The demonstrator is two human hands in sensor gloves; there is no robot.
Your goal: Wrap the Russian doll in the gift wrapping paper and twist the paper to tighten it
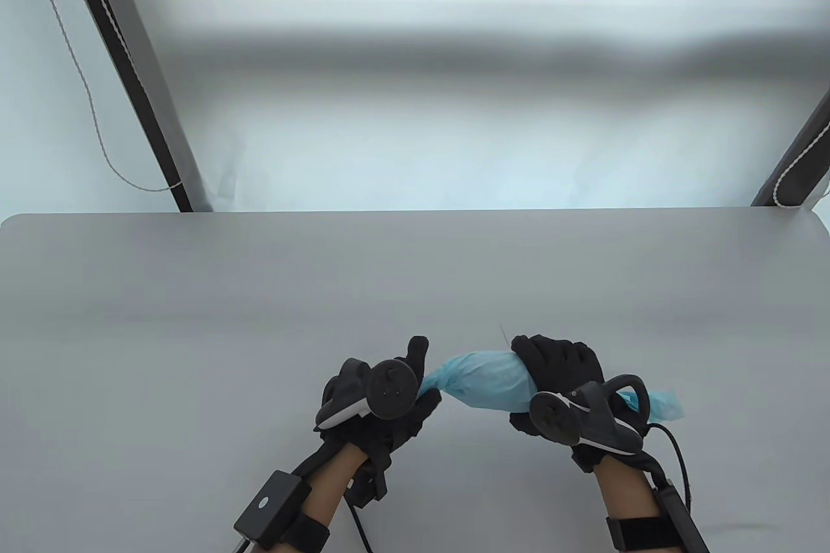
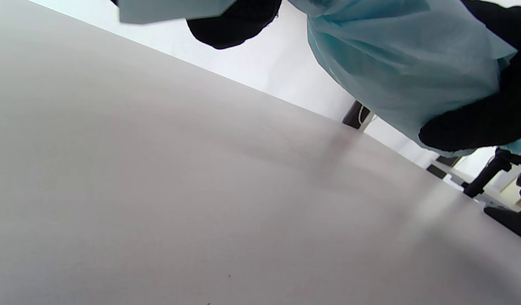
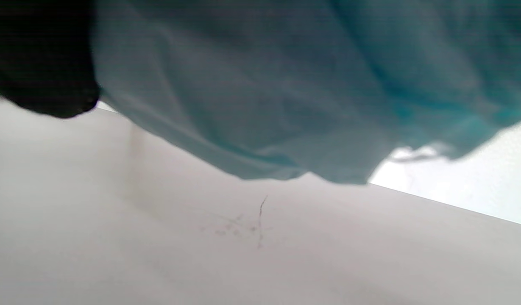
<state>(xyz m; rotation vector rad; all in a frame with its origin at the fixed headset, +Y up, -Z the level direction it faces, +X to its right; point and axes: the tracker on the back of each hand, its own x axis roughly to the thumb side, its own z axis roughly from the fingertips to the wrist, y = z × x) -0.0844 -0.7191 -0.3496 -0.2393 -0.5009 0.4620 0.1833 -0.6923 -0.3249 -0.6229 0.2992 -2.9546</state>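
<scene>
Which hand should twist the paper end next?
Left. The left hand already pinches the narrowed paper end, while the right hand wraps the bundle's middle and can steady it.

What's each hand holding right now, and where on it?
The right hand grips the blue wrapped bundle around its body; the left hand pinches its twisted left end.

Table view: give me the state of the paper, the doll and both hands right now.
Paper: bundled, narrowed to a twist at its left end, held above the table.
Doll: hidden, presumably inside the paper.
Left hand: pinches the twisted end.
Right hand: grips the bundle; loose paper tail pokes out beyond it.
</scene>
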